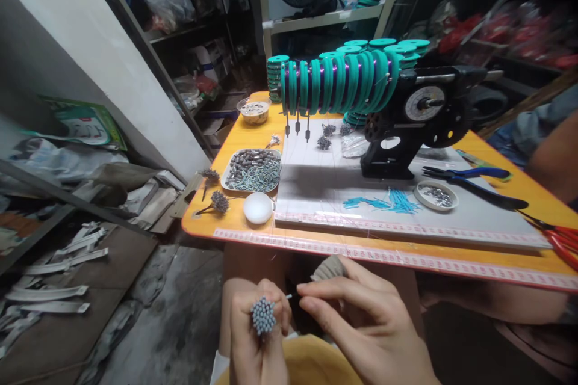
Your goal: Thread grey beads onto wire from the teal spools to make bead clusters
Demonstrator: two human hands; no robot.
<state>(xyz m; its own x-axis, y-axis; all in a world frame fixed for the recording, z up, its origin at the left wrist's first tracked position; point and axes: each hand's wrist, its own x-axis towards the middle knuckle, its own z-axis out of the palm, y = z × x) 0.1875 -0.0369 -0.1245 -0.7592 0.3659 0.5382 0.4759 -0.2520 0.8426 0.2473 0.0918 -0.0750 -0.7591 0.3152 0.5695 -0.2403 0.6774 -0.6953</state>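
Note:
In my left hand [255, 322], closed in a fist, is a bundle of thin blue-grey rods [264, 315], their round ends facing up toward me. A single thin piece sticks out from the fist toward my right hand [361, 316]. The thumb and index finger of that hand are brought together near this piece; whatever lies between them is too small to make out. Against its far fingers sits a grey ridged piece [329, 268], perhaps a wrap. Both hands are above my lap, in front of the table's near edge.
On the yellow table [205, 204], a black winder [392, 138] carries teal spools [338, 81]. A tray [253, 171] of small metal and blue pieces, a white cup [257, 209], blue tubes [383, 201], a round dish [436, 196] and pliers [474, 183] lie around it. Another person's arm [555, 147] is at right.

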